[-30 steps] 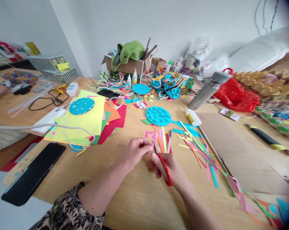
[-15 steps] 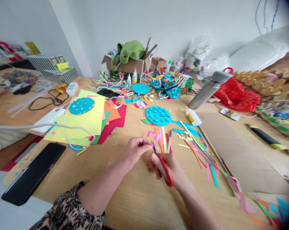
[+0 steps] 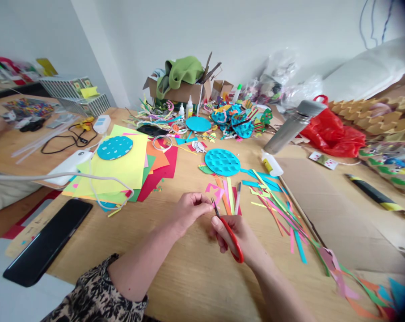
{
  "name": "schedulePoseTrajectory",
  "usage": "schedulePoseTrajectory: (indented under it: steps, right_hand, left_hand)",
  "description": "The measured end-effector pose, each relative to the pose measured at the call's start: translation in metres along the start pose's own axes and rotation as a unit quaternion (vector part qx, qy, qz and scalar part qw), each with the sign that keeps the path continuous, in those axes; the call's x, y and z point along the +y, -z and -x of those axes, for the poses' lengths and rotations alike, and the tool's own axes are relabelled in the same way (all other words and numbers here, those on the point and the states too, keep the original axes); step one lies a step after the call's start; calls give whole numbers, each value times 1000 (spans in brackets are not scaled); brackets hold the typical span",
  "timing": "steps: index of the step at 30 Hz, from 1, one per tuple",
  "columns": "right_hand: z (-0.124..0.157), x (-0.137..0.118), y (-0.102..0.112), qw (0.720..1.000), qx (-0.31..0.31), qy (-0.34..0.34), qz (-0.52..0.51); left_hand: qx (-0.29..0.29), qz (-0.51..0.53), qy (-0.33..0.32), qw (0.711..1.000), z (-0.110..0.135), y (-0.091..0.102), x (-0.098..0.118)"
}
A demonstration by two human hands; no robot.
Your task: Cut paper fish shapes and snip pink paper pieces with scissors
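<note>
My right fingers [image 3: 222, 246] grip the scissors [image 3: 227, 227]; from this remote seat I judge them light, rigid, best held by the handles [image 3: 240, 256]; just past my pinched left fingers [image 3: 202, 200], contents unclear, lies flimsy-looking pink paper [image 3: 217, 192], best lifted edgewise.

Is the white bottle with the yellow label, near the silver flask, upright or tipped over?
Tipped over: the white bottle lies on its side on the table, near the foot of the flask.
</note>
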State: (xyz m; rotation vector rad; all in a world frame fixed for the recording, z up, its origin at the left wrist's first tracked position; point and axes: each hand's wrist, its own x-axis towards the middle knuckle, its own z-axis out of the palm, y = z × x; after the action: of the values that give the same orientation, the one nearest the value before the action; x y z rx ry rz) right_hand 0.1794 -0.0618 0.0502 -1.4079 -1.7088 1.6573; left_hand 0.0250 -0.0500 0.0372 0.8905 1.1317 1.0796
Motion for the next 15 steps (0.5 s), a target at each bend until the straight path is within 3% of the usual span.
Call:
schedulePoseTrajectory:
  steps: [15]
  right_hand:
    - [-1,2,1,1000,-2,16,12]
  left_hand:
    - [-20,12,-2,1000,2,0,4]
